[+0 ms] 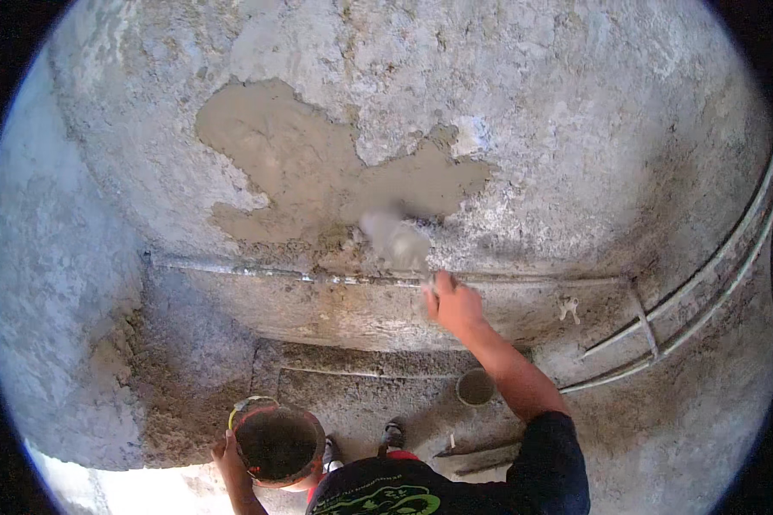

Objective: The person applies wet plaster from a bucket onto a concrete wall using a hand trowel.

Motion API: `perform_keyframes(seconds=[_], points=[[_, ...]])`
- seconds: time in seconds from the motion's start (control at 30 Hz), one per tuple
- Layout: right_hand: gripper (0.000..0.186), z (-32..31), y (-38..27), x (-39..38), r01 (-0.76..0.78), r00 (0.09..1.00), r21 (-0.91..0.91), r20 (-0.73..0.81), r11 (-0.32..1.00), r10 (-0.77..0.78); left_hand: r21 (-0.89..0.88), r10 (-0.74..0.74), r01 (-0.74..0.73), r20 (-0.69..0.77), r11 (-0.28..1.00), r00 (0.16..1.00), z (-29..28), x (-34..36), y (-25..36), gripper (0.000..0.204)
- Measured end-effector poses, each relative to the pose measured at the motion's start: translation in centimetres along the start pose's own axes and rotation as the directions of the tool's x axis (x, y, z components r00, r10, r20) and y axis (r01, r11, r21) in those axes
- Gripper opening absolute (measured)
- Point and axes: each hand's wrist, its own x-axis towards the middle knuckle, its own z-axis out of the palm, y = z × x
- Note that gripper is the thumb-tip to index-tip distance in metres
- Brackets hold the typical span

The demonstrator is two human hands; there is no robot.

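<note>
My right hand [457, 305] is closed on the handle of a trowel [397, 240], whose blade is smeared by motion. The blade is over the lower edge of a wet grey-brown mortar patch [292, 163] on the rough wall [575, 112]; whether it touches the wall I cannot tell. Low on the left, my left hand [227, 452] grips the side of a round bucket [320, 436] with a reddish rim. Dark, wet-looking mortar [275, 445] lies inside it. Part of the left hand's fingers is hidden by the bucket.
A thin pipe [524, 281] runs along the wall's lower part. Long, curved-looking rods [687, 339] lie at the right. A small round container [475, 404] stands near my right forearm. Boards [489, 461] lie by my feet [393, 435], and a small pale object [569, 307] is right of my hand.
</note>
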Motion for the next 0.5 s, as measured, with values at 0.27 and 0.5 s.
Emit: perform_keyframes(seconds=[0.27, 0.5], points=[[0.032, -0.4, -2.1, 8.2, -0.173, 0.913, 0.267, -0.318, 0.948, 0.255, 0.046, -0.082, 0.074, 0.22, 0.996, 0.972, 2.0, -2.7, 3.5, 0.043], [0.049, 6.2, -4.9, 3.3, -0.014, 0.946, -0.012, 0.324, 1.0, 0.017, 0.006, -0.035, 0.035, 0.218, 0.999, 0.975, 2.2, -1.4, 3.2, 0.046]])
